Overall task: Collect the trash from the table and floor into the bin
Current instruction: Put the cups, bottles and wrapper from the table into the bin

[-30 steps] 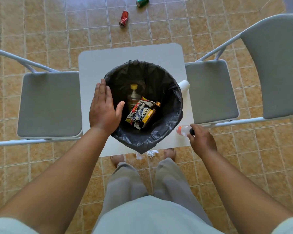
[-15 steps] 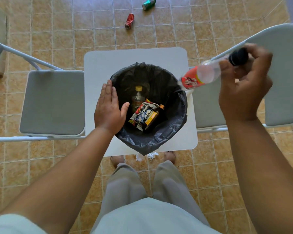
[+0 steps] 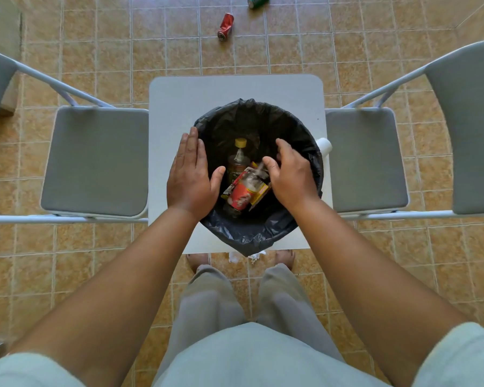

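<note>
A bin lined with a black bag [image 3: 235, 233] stands on a small white table [image 3: 179, 107]. Inside lie a brown bottle with a yellow cap [image 3: 236, 160], wrappers, and a clear bottle with a red label [image 3: 242, 195], blurred as it drops. My left hand [image 3: 189, 177] rests flat on the bin's left rim. Over the right side of the opening hovers my right hand [image 3: 288, 174], fingers loose and holding nothing. A white cup [image 3: 325, 146] sits on the table behind the bin's right edge. A red can [image 3: 225, 26] and a green can [image 3: 256, 0] lie on the floor beyond the table.
Grey folding chairs flank the table, one at the left [image 3: 95, 160] and one at the right [image 3: 366, 160]. Crumpled white paper [image 3: 253, 256] lies on the tiled floor between my bare feet, under the table's near edge.
My right hand carried the red-labelled bottle from the table's right edge up and over the bin, then let go; the bottle now falls inside. The left hand stayed on the rim.
</note>
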